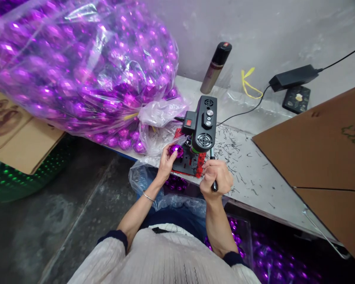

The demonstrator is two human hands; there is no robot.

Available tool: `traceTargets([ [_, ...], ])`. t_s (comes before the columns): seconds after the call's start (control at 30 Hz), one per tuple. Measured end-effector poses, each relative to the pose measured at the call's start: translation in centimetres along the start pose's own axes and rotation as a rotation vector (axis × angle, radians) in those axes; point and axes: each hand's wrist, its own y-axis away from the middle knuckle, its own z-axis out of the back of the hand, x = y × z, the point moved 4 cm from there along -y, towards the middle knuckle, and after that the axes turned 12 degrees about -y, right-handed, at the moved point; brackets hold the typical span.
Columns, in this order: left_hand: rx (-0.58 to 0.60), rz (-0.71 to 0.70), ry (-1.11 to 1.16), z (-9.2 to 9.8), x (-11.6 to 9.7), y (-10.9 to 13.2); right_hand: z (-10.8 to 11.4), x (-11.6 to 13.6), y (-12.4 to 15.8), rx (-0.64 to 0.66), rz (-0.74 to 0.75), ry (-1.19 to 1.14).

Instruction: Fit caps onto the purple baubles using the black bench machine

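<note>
Between the thumb and fingers of my left hand (166, 162) is a shiny purple faceted ball (176, 151), held beside the head of a small black bench drill press (206, 122). My right hand (217, 177) is wrapped round the machine's black-gripped lever (214, 185), to the right of its base. The black slotted base plate (185, 165) sits on a red mat (200, 165). A red switch (188, 122) shows on the machine's side box. The drill's tip is hidden behind its head.
A huge clear bag of purple balls (85, 75) fills the back left. Behind the machine stands a spray can (215, 67). Dark shavings (239, 157) litter the white bench. On the right are a black power adapter (296, 77) and a large cardboard box (319, 157).
</note>
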Motion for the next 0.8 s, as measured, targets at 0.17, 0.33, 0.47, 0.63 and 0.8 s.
traceTargets([
  [0.17, 0.032, -0.087, -0.096, -1.1, 0.4, 0.4, 0.1, 0.1, -0.5, -0.012, -0.023, 0.011],
  [0.33, 0.021, -0.346, -0.44, -1.7, 0.1, 0.8, 0.1, 0.2, -0.9, -0.02, -0.026, 0.025],
  [0.47, 0.034, -0.442, -0.586, -1.9, 0.2, 1.0, 0.1, 0.2, -0.8, -0.025, -0.02, 0.021],
  [0.63, 0.014, -0.52, -0.66, -2.5, 0.4, 1.1, 0.1, 0.4, -0.6, -0.006, -0.021, 0.018],
  [0.8, 0.018, -0.505, -0.692, -2.6, 0.7, 1.0, -0.1, -0.2, 1.0, -0.005, -0.019, 0.021],
])
